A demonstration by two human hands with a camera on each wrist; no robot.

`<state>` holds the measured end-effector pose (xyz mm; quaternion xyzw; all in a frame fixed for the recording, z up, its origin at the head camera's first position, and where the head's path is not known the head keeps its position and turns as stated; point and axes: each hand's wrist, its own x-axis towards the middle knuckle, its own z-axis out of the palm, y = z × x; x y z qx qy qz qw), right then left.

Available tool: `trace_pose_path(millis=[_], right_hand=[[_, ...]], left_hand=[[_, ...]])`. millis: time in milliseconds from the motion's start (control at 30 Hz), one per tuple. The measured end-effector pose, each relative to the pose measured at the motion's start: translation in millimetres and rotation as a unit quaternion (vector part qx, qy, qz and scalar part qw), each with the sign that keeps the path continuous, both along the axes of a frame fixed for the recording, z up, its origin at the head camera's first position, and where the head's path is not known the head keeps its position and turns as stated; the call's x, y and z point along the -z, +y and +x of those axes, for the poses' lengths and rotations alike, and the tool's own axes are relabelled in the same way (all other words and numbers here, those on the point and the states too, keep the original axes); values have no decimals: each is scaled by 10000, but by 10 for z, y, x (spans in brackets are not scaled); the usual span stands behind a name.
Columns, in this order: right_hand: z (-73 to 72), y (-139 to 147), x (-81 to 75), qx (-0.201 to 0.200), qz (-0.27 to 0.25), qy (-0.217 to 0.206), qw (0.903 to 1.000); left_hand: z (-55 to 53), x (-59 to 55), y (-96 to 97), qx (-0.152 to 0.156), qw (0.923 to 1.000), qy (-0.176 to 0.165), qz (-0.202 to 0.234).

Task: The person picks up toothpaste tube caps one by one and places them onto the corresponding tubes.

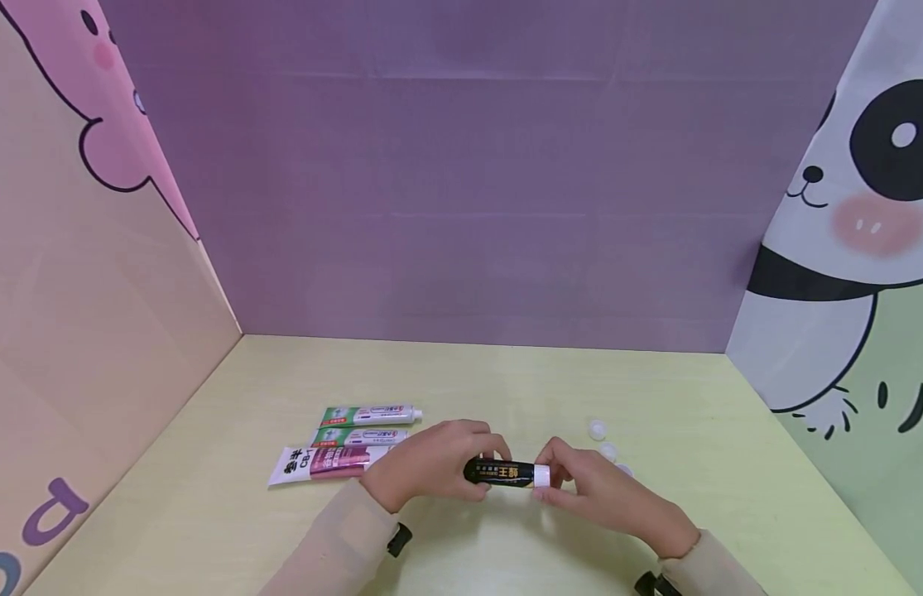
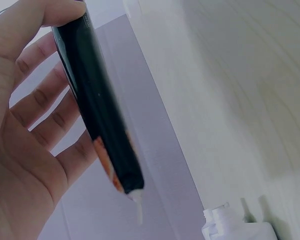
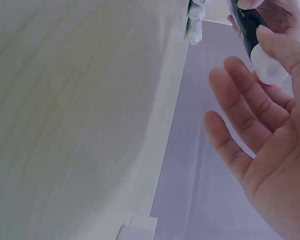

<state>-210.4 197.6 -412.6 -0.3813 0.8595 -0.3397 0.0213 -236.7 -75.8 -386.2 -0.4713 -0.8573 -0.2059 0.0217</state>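
Note:
In the head view my left hand (image 1: pixel 446 463) grips a black toothpaste tube (image 1: pixel 502 473) with gold lettering, holding it level above the table. The thumb and fingers clasp the body of the tube, whose flat tail shows in the left wrist view. At the other end sits a white cap (image 1: pixel 541 475). My right hand (image 1: pixel 598 488) pinches this cap between thumb and index finger, while its other fingers are spread loosely in the right wrist view. The cap (image 3: pixel 269 67) is seated against the black tube (image 3: pixel 247 27) there.
Left of the hands lie two green-and-white toothpaste tubes (image 1: pixel 372 415) and a pink-and-white tube (image 1: pixel 342 462), partly behind the left hand. Small white caps (image 1: pixel 598 429) lie beyond the right hand. A purple wall (image 1: pixel 491 207) rises behind the pale table (image 1: pixel 208 497).

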Motion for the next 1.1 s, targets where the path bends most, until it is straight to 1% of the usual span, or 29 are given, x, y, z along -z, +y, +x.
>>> trace_pose_path(millis=[100, 300, 400, 467, 633, 733, 900, 1000, 1100], right_hand=[[-8, -1, 1, -64, 47, 90, 9999], [-16, 14, 5, -74, 238, 123, 9996], [-16, 14, 1, -118, 156, 165, 9997], [-14, 9, -4, -162, 53, 280, 9995], [-6, 5, -31, -220, -118, 597, 9979], [-4, 23, -56, -207, -162, 602, 9978], [5, 80, -80, -124, -179, 518, 9984], [9, 122, -88, -77, -165, 473, 9987], [8, 160, -88, -74, -105, 449, 9989]], left_hand=[[2, 1, 5, -29, 10000, 14, -41], [3, -17, 17, -60, 9999, 15, -79], [5, -25, 20, -53, 10000, -3, -52], [4, -18, 17, -47, 10000, 9, -12], [0, 1, 3, -40, 9998, 190, 45], [-4, 3, -22, -76, 9997, 211, 56], [-31, 8, -133, -154, 9996, -64, 212], [-44, 6, -215, -109, 9986, -319, 419], [-49, -3, -283, -48, 9974, -481, 528]])
